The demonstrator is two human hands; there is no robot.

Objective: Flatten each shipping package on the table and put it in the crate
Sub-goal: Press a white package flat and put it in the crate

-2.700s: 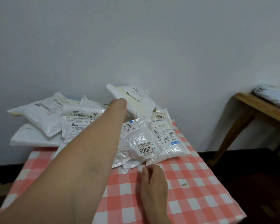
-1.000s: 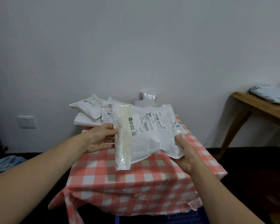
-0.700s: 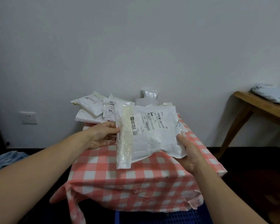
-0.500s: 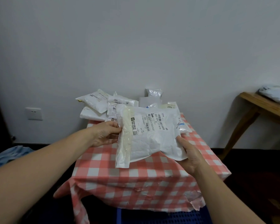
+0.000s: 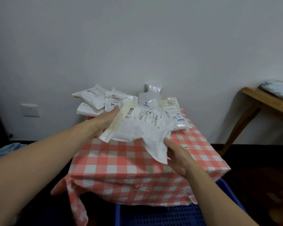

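Note:
I hold a white plastic shipping package [image 5: 140, 128] with a printed label above the table covered by a red-and-white checked cloth [image 5: 137, 157]. My left hand [image 5: 103, 123] grips its left, taped end. My right hand [image 5: 178, 154] holds its lower right corner, which hangs down. The package lies nearly level, tilted toward me. Several more white packages [image 5: 95, 100] are piled at the table's back, and one [image 5: 171, 111] lies to the right behind the held one. A blue plastic crate [image 5: 170, 216] sits on the floor under the table's front edge.
A wooden side table [image 5: 266, 103] with a pale bag [image 5: 278, 88] on it stands at the right. A wall socket [image 5: 30, 110] is at the left. Light blue fabric [image 5: 8, 149] lies on the dark floor at the left.
The package was upright facing me; it has been tipped down to nearly level over the table, its right corner drooping. Earlier my left hand reached into the pile and lifted it out.

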